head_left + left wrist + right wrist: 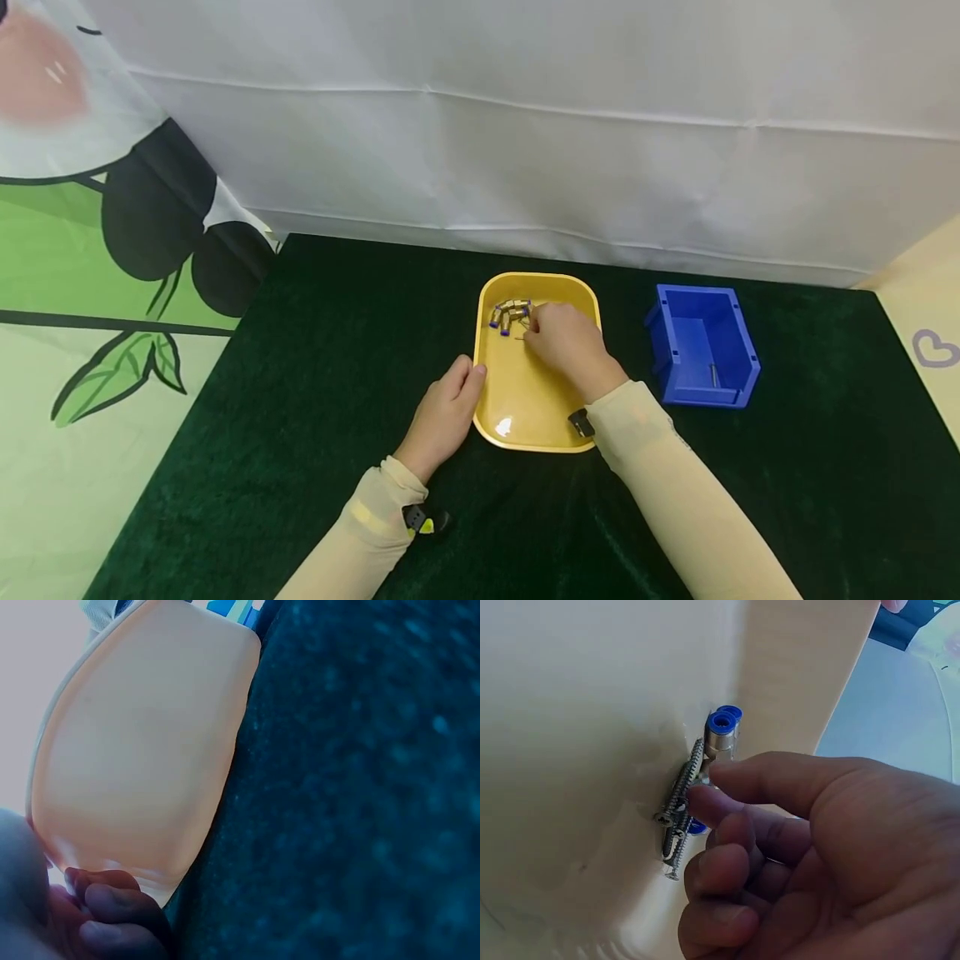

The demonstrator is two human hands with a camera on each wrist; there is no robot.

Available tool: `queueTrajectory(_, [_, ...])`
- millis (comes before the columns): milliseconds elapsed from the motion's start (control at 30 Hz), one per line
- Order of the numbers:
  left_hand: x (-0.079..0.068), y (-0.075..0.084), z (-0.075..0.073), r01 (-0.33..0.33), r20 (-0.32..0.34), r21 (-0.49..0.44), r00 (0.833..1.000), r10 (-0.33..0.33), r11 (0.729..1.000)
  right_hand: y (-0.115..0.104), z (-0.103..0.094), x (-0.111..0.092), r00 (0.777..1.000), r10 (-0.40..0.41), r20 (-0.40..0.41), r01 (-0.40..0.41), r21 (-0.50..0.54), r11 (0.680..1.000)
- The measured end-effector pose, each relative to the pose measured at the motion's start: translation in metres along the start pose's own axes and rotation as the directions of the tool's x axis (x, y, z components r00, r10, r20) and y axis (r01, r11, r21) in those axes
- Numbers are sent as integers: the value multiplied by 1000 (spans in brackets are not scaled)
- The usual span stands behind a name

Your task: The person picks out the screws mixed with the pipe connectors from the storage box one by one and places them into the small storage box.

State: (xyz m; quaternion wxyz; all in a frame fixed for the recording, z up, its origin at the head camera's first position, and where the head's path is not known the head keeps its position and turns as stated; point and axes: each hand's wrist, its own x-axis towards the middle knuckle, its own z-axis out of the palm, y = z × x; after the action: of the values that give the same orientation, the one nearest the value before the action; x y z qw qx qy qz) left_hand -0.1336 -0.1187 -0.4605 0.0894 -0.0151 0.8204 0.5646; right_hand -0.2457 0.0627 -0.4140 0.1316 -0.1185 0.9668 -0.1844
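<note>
My left grip is clamped on the left rim of the yellow tray, thumb on the edge and fingers curled against the outer wall. My right grip reaches into the tray's far half, fingers bent, thumb and forefinger close together right at a small bundle of screws; I cannot tell whether they pinch one. The screws lie together on the tray floor, and crowding them are brass push-in fittings with blue collars, heaped toward the far left and partly behind my fingers in the right wrist view. My right sleeve crosses the tray's near right corner and hides it, passing close to the blue bin, which stands apart on the right. Near the bin's front lies one slim metal piece, too small to identify. The surface is covered in dark green cloth; a creased white sheet hangs behind its far edge, and a cartoon-printed backdrop fills the left.
</note>
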Motion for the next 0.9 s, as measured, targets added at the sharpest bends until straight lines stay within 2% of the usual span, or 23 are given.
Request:
queueTrajectory(300, [1,3,0,5,-6,-2,1000,-5,1000,1,-1,0,1000,3,21,-3,16,1000])
queueTrajectory(500, [1,2,0,11,-8,0,1000,-11,1000,1,0,0,1000,-8,6,8,19,1000])
queueTrajectory(900, [1,1,1,3,-7,-4,1000,-3,1000,1,-1,0,999,-41,13,42,-20,999])
